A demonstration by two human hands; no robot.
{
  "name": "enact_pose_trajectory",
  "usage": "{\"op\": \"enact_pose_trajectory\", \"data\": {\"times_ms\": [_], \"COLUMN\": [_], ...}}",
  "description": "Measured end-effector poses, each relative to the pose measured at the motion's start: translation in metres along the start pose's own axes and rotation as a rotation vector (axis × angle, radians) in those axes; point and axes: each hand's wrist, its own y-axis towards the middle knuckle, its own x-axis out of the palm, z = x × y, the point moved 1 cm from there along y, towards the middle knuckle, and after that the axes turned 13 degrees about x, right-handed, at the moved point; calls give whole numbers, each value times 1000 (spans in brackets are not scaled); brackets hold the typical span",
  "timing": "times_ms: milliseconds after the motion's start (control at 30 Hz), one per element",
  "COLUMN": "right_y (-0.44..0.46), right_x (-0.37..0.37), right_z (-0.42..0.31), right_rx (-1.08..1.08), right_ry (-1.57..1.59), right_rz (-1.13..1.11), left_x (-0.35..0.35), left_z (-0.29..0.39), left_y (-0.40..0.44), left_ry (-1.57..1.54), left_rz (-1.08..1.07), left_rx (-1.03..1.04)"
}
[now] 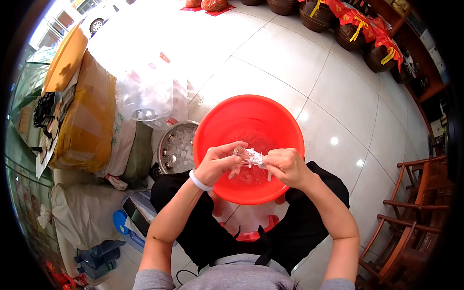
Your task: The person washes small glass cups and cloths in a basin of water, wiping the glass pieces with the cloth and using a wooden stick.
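Above a red plastic basin (212, 121), my left hand (217, 163) grips a small clear glass (243, 153) lying on its side. My right hand (286, 165) is closed on a crumpled white cloth (257, 158) at the glass's right end. How far the cloth reaches into the glass I cannot tell. Some shallow water (249, 176) shows in the basin below. Left of the basin, a round metal bowl (166, 151) holds several small clear pieces that look like glass.
Clear plastic bags (150, 94) and a taped cardboard box (89, 116) stand at the left. Plastic bottles (99, 261) lie at lower left. Dark jars (314, 17) with red covers line the back right. A wooden chair (411, 208) stands at the right.
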Motion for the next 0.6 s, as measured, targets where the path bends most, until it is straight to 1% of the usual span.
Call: {"op": "enact_pose_trajectory", "data": {"times_ms": [67,100,133,167,200,233,300,333,400,433,467,500,533,567,600], "right_y": [-1,-3,-4,-6,-5,-4,-2,0,1,0,0,-1,-1,2,5], "right_x": [-2,-1,1,4,6,7,9,11,12,12,10,6,3,0,-3], "right_z": [-1,0,4,8,8,6,3,1,1,2,3,3,3,4,3], "right_rx": [135,135,326,517,637,637,782,813,797,784,785,684,581,581,332], "right_ry": [253,253,590,925,1163,1160,1404,1427,1395,1367,1366,1129,892,892,666], "right_rz": [-127,-126,-164,-199,-200,-200,-131,-86,-103,-115,-117,-141,-164,-166,-154], "left_x": [0,0,1,2,3,7,14,13,11,10,9,8,6,3,1], "left_z": [2,3,4,4,5,4,5,4,4,5,7,7,6,3,1], "left_y": [-2,-2,-2,-2,-2,-1,1,2,2,1,-1,-2,-3,-4,-5], "left_ry": [-6,-11,-12,-21,-30,-32,147,147,207,207,163,119,118,58,-3], "left_rz": [-21,-40,-41,-79,-117,-117,-17,-14,-49,-47,-43,-40,-39,-53,-68], "left_rx": [13,26,26,76,128,131,300,305,397,398,315,232,232,181,129]}}
